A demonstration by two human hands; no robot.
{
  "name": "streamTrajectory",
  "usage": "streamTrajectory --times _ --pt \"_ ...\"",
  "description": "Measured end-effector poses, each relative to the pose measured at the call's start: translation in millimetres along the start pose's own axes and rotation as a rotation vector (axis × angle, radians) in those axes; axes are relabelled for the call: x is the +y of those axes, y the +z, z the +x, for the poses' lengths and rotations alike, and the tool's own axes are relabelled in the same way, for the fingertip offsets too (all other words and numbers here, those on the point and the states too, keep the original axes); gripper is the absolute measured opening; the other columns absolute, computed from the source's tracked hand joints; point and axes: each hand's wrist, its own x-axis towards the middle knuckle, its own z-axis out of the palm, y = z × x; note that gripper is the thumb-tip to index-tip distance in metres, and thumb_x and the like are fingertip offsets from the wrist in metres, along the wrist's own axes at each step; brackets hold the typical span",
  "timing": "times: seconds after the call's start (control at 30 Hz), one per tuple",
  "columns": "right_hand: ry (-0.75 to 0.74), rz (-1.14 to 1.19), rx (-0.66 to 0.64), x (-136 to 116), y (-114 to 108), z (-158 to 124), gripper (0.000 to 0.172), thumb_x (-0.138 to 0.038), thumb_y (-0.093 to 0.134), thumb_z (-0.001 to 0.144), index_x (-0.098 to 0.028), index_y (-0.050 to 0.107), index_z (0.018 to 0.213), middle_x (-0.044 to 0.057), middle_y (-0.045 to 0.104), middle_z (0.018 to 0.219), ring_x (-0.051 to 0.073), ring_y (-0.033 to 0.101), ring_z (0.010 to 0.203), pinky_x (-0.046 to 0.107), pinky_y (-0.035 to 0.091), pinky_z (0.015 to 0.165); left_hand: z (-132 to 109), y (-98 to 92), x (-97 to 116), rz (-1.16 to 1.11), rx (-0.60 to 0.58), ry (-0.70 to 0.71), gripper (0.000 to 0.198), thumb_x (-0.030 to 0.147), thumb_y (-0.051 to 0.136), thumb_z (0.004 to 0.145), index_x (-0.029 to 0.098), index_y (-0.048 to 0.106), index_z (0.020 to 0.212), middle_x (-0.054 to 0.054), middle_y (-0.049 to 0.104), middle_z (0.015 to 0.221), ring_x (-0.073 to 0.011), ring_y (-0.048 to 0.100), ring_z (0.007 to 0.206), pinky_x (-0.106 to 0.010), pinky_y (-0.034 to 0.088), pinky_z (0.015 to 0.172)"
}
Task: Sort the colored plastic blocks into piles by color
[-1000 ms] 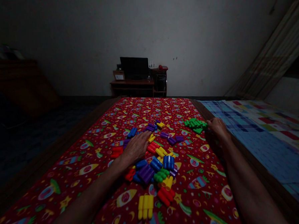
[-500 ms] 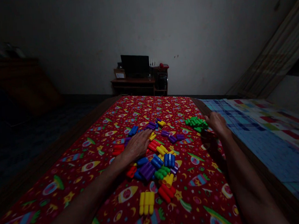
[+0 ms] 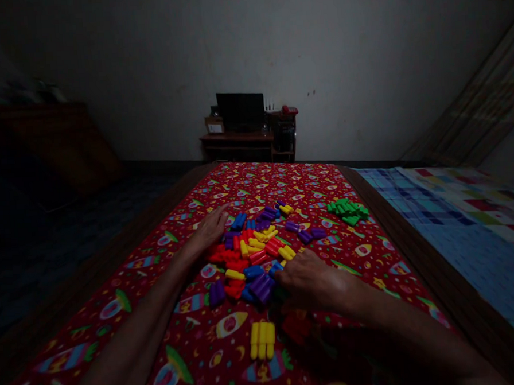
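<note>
Since the earlier frame, our left hand [image 3: 210,229] has moved to the left edge of the mixed pile of red, yellow, blue and purple tubular plastic blocks [image 3: 257,257]; its fingers are extended, slightly spread. Just before the pile lies one yellow tubular plastic block [image 3: 262,340]. Our right hand [image 3: 309,277] has come over the pile's near right part, fingers bent; whether they pinch something, we cannot tell. Right of the pile lies a heap of green tubular plastic blocks [image 3: 348,210].
</note>
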Motion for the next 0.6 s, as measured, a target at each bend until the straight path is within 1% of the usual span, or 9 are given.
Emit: streamTrajectory --times 0.07,0.13,0.2,0.3,0.37,0.43,0.47,0.53,0.6 --pt "-0.012 -0.036 0.023 -4 4 -2 0.028 -0.04 0.067 0.081 -0.016 0.067 0.095 0.01 0.067 0.087 0.02 0.057 0.078 0.03 0.039 0.067 -2 7.6 -14 -0.042 -0.052 -0.043 0.071 0.057 0.016 0.092 0.011 0.043 0.138 -0.014 0.048 0.142 -0.025 0.043 0.133 -0.043 0.032 0.111" --pt "-0.009 -0.05 0.002 -3 1 -2 0.019 -0.032 0.061 0.085 -0.016 0.067 0.094 0.011 0.068 0.088 0.02 0.058 0.077 0.03 0.038 0.066 -4 13.4 -19 -0.102 -0.11 -0.043 0.08 0.063 0.012 0.09 0.008 0.041 0.139 -0.016 0.043 0.145 -0.0246 0.038 0.135 -0.042 0.029 0.113" --pt "0.025 -0.045 -0.04 3 -7 -1 0.013 -0.024 0.058 0.086 -0.016 0.068 0.091 0.01 0.068 0.085 0.018 0.057 0.072 0.028 0.034 0.061 -6 17.1 -15 -0.167 -0.142 -0.016 0.086 0.066 0.009 0.088 0.005 0.038 0.14 -0.017 0.04 0.147 -0.0243 0.037 0.136 -0.04 0.026 0.114" --pt "0.106 0.004 -0.068 19 -20 0 0.011 -0.021 0.058 0.085 -0.017 0.068 0.084 0.007 0.067 0.079 0.014 0.053 0.063 0.026 0.027 0.055 -7 20.9 1 -0.243 -0.172 0.023 0.091 0.071 0.009 0.086 0.004 0.037 0.142 -0.017 0.04 0.147 -0.0247 0.038 0.136 -0.04 0.024 0.115" --pt "0.139 0.076 -0.018 36 -26 0 0.014 -0.023 0.055 0.087 -0.018 0.067 0.083 0.004 0.064 0.073 0.011 0.049 0.058 0.025 0.023 0.053 -8 23.2 12 -0.266 -0.195 0.054 0.091 0.073 0.011 0.085 0.007 0.039 0.141 -0.015 0.04 0.147 -0.0255 0.038 0.136 -0.04 0.024 0.115" --pt "0.201 0.137 0.07 56 -30 -2 0.019 -0.026 0.051 0.09 -0.017 0.067 0.083 0.002 0.061 0.069 0.009 0.045 0.055 0.024 0.021 0.053 -10 24.8 20 -0.274 -0.208 0.105 0.087 0.074 0.016 0.085 0.012 0.043 0.14 -0.012 0.041 0.147 -0.0263 0.037 0.136 -0.041 0.025 0.115" --pt "0.255 0.15 0.121 68 -30 -3 0.022 -0.027 0.05 0.091 -0.017 0.066 0.081 0.002 0.06 0.067 0.009 0.043 0.054 0.024 0.021 0.053 -11 25.3 22 -0.276 -0.211 0.136 0.085 0.074 0.02 0.084 0.014 0.044 0.139 -0.011 0.043 0.147 -0.0268 0.037 0.136 -0.042 0.025 0.115" --pt "0.413 0.135 0.221 91 -30 -7 0.028 -0.03 0.048 0.092 -0.015 0.066 0.077 0.002 0.058 0.064 0.009 0.042 0.054 0.025 0.021 0.054 -12 25.2 25 -0.283 -0.206 0.179 0.083 0.075 0.026 0.083 0.016 0.047 0.138 -0.011 0.046 0.144 -0.0282 0.038 0.135 -0.043 0.027 0.114" --pt "0.583 0.086 0.272 115 -28 -12 0.032 -0.033 0.048 0.092 -0.014 0.067 0.075 0.004 0.059 0.064 0.009 0.044 0.054 0.025 0.022 0.054 -13 24.3 24 -0.29 -0.195 0.193 0.083 0.075 0.03 0.082 0.016 0.048 0.137 -0.012 0.048 0.143 -0.0295 0.04 0.133 -0.043 0.029 0.113"
